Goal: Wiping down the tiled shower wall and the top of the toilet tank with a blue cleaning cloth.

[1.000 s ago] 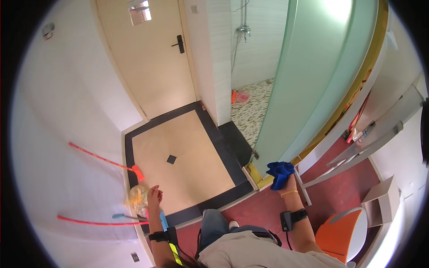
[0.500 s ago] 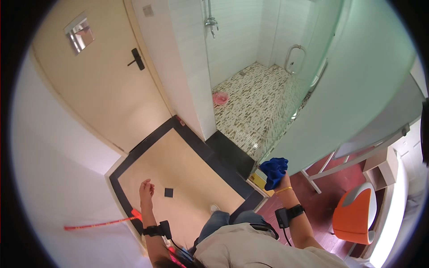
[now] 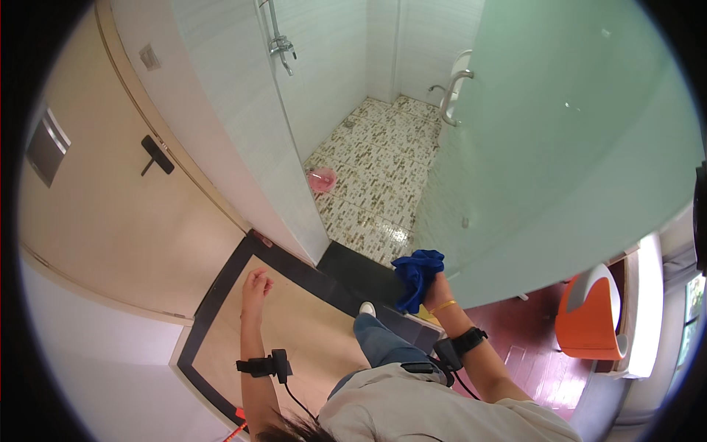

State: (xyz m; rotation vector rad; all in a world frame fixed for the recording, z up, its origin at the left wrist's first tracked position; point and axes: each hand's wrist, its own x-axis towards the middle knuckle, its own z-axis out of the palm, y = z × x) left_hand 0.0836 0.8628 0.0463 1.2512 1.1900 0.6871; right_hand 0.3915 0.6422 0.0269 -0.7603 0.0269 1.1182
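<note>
Cloth (image 3: 417, 278) held, not yet set down: right hand (image 3: 437, 292) clutches it near glass door (image 3: 567, 169), contact unclear; left hand (image 3: 257, 283) empty, loosely curled.

A crumpled, deep blue cloth (image 3: 416, 278) is bunched in the right hand (image 3: 438, 293), its loose folds bulging out leftward and toward the far side.

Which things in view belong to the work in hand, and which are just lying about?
In hand:
- blue cloth, bunched in the right hand

Just about:
- pink basin-like item on the shower floor
- orange chair
- red stick, partly out of view

The glass door stands near the cloth; its part is unclear.
</note>
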